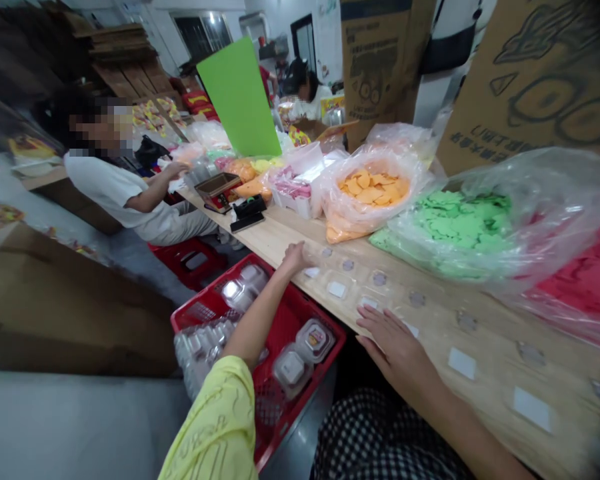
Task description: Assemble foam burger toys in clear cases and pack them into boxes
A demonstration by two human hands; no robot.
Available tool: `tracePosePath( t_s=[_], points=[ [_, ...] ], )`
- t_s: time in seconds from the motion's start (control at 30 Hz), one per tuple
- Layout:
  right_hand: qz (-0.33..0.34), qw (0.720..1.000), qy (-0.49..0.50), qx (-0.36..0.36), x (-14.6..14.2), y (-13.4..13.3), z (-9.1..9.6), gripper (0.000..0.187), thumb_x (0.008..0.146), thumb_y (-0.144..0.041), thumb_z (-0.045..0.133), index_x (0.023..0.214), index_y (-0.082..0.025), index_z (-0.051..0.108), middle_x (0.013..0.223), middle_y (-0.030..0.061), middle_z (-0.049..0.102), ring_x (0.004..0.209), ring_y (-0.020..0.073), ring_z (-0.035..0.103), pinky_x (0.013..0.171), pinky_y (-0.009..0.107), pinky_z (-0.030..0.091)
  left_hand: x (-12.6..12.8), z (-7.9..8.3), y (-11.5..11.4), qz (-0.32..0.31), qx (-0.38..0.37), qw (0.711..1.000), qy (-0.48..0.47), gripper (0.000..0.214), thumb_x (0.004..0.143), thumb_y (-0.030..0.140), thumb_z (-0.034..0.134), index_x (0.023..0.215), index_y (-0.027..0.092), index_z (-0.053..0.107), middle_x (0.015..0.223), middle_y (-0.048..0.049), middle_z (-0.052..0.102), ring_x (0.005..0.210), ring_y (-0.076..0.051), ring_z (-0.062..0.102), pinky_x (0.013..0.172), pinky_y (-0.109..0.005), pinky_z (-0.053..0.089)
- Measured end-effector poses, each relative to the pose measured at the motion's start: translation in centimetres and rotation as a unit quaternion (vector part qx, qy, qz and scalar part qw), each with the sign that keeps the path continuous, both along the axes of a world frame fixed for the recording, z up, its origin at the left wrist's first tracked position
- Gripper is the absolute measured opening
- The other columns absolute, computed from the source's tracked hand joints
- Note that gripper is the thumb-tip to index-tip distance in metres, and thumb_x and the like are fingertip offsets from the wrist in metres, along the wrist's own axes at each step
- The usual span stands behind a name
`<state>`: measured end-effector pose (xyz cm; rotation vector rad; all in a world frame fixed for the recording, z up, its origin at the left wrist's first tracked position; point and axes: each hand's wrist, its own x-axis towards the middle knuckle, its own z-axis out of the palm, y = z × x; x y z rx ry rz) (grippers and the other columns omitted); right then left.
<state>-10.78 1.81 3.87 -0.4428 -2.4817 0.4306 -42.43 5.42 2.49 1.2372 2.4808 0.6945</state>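
Along the wooden table, open clear plastic boxes (336,289) lie in a row. White square pieces show in their near halves and round silvery pieces (379,277) in their far halves. My left hand (294,258) is at the row's far left end, its fingers curled on the edge of a clear plastic box (314,255). Closer to me, my right hand (393,337) is open, with fingers stretched out above the near edge of the row. It partly covers a white square (411,329). Whether its fingertips touch a box I cannot tell.
Below the table edge, a red crate (300,300) holds closed clear boxes. Bags of orange pieces (374,185), green pieces (463,220) and red pieces (593,267) line the table's back. A black tape dispenser (249,208) lies farther left. A person (115,180) sits beyond.
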Motion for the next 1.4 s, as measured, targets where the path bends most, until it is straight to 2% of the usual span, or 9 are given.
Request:
tracePosePath(
  t_s=[0.1,0.17,0.27,0.33,0.4,0.5,0.8,1.13,1.4],
  points=[
    [0.01,1.0,0.023,-0.004,0.8,-0.2,0.8,0.023,0.087,-0.022,0.042,0.107,-0.019,0.054,0.121,0.008,0.054,0.116,0.0205,0.044,0.101,0.044,0.033,1.2,1.2,-4.2,0.006,0.061,0.997,0.041,0.061,0.073,0.033,0.059,0.126,0.014,0.035,0.12,-0.015,0.042,0.113,-0.025,0.039,0.094,-0.035,0.03],
    [0.021,0.999,0.039,-0.005,1.3,-0.4,1.1,0.023,0.086,-0.02,0.043,0.108,-0.019,0.053,0.12,0.0077,0.054,0.116,0.0201,0.044,0.1,0.044,0.033,3.4,0.8,-8.2,-0.041,0.1,0.992,0.071,0.045,0.078,0.035,0.052,0.118,0.015,0.045,0.108,-0.012,0.051,0.105,-0.023,0.045,0.093,-0.035,0.031],
    [0.036,0.999,0.037,0.0,1.8,-0.9,1.4,0.023,0.086,-0.019,0.044,0.108,-0.019,0.052,0.119,0.0076,0.055,0.116,0.0201,0.045,0.099,0.044,0.034,8.3,-1.9,-14.2,-0.112,-0.003,0.99,0.082,0.048,0.072,0.04,0.058,0.114,0.019,0.049,0.109,-0.0096,0.052,0.102,-0.024,0.046,0.09,-0.037,0.035],
    [0.044,0.999,0.026,0.004,1.8,-1.3,1.5,0.023,0.087,-0.018,0.043,0.108,-0.018,0.052,0.12,0.0077,0.054,0.116,0.02,0.045,0.099,0.045,0.034,11.4,-4.3,-17.0,-0.112,-0.064,0.988,0.089,0.069,0.065,0.043,0.064,0.125,0.02,0.038,0.121,-0.0107,0.045,0.11,-0.026,0.042,0.092,-0.038,0.035],
    [0.05,0.998,0.021,0.006,1.8,-1.7,1.6,0.022,0.087,-0.018,0.042,0.107,-0.018,0.052,0.12,0.0076,0.054,0.116,0.0197,0.044,0.099,0.045,0.034,13.5,-6.2,-18.3,-0.089,-0.092,0.987,0.095,0.076,0.067,0.045,0.061,0.131,0.02,0.03,0.128,-0.0119,0.04,0.116,-0.027,0.038,0.094,-0.039,0.032],
    [0.057,0.998,0.012,0.008,1.8,-2.2,1.7,0.021,0.087,-0.017,0.042,0.105,-0.018,0.052,0.121,0.0068,0.053,0.117,0.0186,0.043,0.099,0.044,0.034,14.4,-7.7,-18.4,-0.059,-0.101,0.988,0.096,0.075,0.07,0.048,0.057,0.132,0.016,0.028,0.13,-0.0143,0.038,0.119,-0.028,0.036,0.097,-0.039,0.03],
    [0.041,0.999,0.003,0.012,3.4,-2.2,1.2,0.02,0.087,-0.018,0.043,0.104,-0.019,0.054,0.12,0.0055,0.055,0.115,0.0181,0.045,0.101,0.044,0.03,10.9,-8.4,-17.8,-0.084,-0.036,0.996,0.001,0.059,0.069,0.043,0.062,0.118,0.016,0.045,0.112,-0.0116,0.052,0.104,-0.022,0.048,0.089,-0.033,0.036],
    [0.024,1.0,-0.011,0.007,4.4,-2.3,0.5,0.019,0.087,-0.018,0.042,0.101,-0.019,0.055,0.118,0.0052,0.056,0.114,0.0177,0.047,0.101,0.044,0.029,13.2,-7.3,-17.0,-0.074,-0.064,0.993,0.071,0.072,0.062,0.046,0.065,0.125,0.022,0.039,0.115,-0.0102,0.049,0.104,-0.025,0.048,0.088,-0.033,0.036],
    [0.009,1.0,-0.012,0.007,4.8,-2.2,0.0,0.02,0.087,-0.019,0.043,0.103,-0.02,0.055,0.118,0.0056,0.056,0.113,0.0179,0.048,0.101,0.044,0.03,11.7,-7.1,-16.9,-0.031,0.019,0.999,-0.009,0.062,0.066,0.046,0.061,0.119,0.015,0.048,0.108,-0.0103,0.057,0.099,-0.021,0.053,0.087,-0.031,0.04]
  ],
)
